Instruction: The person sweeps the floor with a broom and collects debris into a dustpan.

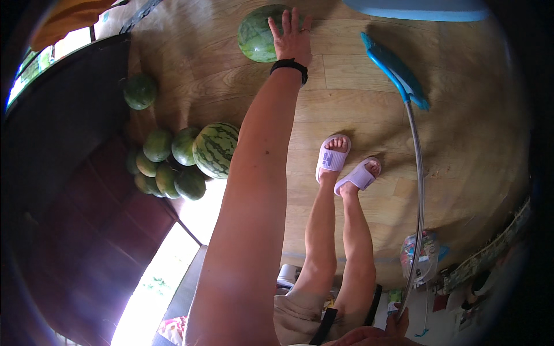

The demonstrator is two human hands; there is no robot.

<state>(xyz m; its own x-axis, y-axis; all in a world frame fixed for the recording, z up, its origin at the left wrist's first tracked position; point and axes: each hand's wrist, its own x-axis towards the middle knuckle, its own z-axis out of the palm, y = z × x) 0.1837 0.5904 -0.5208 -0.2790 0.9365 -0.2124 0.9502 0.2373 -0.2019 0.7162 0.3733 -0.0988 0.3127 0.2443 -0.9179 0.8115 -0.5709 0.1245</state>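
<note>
My left hand (293,41), with a black band at the wrist, reaches far out over the wooden floor. Its fingers are spread and lie on the right side of a green watermelon (257,36); the hand is open. At the lower right, my right hand (398,322) is closed round the metal handle of a broom (416,173), partly cut off by the lower edge. The blue broom head (395,72) rests on the floor to the right of the watermelon.
Left of my forearm lie a large striped watermelon (216,150) and several smaller green melons (190,183). One dark melon (140,91) sits apart by the dark panel (63,98). A filled plastic bag (424,256) stands at right. My feet wear lilac slippers (333,155).
</note>
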